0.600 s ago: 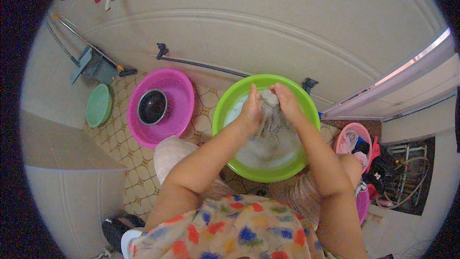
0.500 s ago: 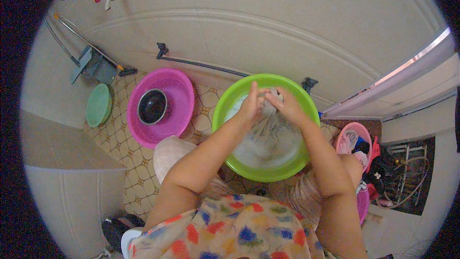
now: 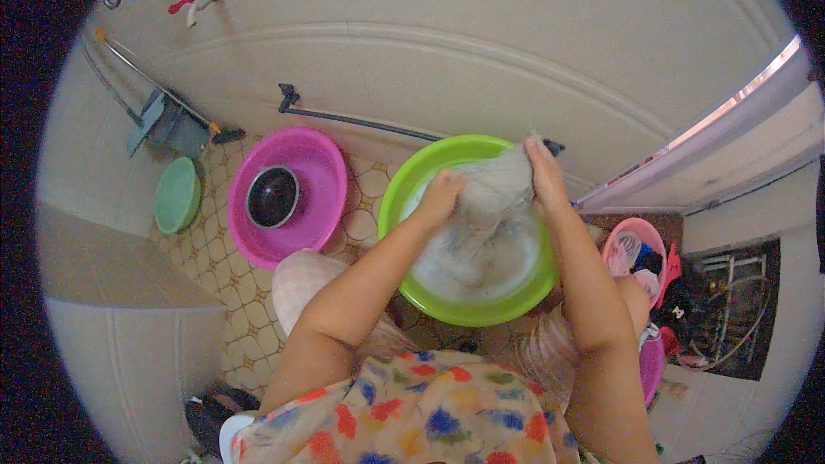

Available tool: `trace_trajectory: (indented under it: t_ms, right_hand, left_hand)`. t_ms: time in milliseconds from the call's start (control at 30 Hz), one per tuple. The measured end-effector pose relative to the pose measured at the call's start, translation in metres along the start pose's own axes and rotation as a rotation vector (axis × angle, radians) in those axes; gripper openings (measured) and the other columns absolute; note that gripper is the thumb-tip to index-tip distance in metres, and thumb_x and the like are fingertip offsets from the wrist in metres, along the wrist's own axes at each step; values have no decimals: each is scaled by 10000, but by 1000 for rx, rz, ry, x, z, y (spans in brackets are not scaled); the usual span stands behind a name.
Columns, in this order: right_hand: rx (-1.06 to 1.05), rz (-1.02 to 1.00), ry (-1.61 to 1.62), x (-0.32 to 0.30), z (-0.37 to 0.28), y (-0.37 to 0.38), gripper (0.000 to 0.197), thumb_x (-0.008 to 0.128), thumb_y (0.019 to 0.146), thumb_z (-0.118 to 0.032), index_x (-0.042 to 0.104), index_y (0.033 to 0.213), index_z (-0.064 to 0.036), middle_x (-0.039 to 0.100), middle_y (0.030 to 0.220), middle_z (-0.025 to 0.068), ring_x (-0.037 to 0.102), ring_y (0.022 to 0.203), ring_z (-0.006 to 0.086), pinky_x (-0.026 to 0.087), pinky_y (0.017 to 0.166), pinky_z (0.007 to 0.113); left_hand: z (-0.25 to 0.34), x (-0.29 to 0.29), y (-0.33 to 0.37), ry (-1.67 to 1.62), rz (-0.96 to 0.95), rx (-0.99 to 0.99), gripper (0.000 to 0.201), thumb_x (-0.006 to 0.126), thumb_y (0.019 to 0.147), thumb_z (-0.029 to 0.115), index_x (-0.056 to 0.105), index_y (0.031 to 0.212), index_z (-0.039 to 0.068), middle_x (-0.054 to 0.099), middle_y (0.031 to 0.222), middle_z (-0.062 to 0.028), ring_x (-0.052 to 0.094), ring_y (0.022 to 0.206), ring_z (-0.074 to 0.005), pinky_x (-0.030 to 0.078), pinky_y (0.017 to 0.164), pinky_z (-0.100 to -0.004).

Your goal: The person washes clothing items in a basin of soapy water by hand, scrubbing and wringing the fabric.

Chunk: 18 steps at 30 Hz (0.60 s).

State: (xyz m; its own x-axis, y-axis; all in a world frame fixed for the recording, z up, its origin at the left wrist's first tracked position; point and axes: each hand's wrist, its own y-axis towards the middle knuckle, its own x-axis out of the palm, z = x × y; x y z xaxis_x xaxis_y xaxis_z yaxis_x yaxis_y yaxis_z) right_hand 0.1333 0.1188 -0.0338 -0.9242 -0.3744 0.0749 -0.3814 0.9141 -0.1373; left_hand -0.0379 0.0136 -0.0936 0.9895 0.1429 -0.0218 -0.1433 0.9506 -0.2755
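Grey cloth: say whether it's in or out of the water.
Partly in: the left hand and right hand hold up part of the cloth; the rest sits in suds in the green basin.

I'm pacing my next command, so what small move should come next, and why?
Probably draw the right hand inward toward the left hand, keeping the greyish cloth above the soapy water. The cloth is spread between both hands, and in this view its right end overlaps the lime-green basin's rim, so drips might fall outside.
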Motion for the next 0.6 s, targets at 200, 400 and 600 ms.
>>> trace_trajectory:
  t_ms: [200,400,600]
  right_hand:
    - [-287,-31,-666,6,76,6,244,460,825,-233,499,948,-25,542,875,140,527,788,244,412,712,348]
    - [-219,-109,-1027,14,111,-10,221,467,796,-178,479,944,-14,537,839,229,531,817,351,403,708,401]
    - [-223,36,-733,32,87,-22,230,487,790,-228,497,811,0,535,786,199,523,754,333,397,659,392]
  left_hand:
    - [-19,14,2,-368,309,-191,426,492,773,291,354,1104,60,459,1047,-148,484,910,-285,435,725,-427]
    - [-53,13,14,-351,263,-338,512,482,764,203,306,1203,7,432,1101,-192,462,985,-298,434,738,-421]
    - [-24,33,-2,-378,280,-321,461,420,812,289,337,1180,25,449,1088,-173,478,948,-286,429,744,-420]
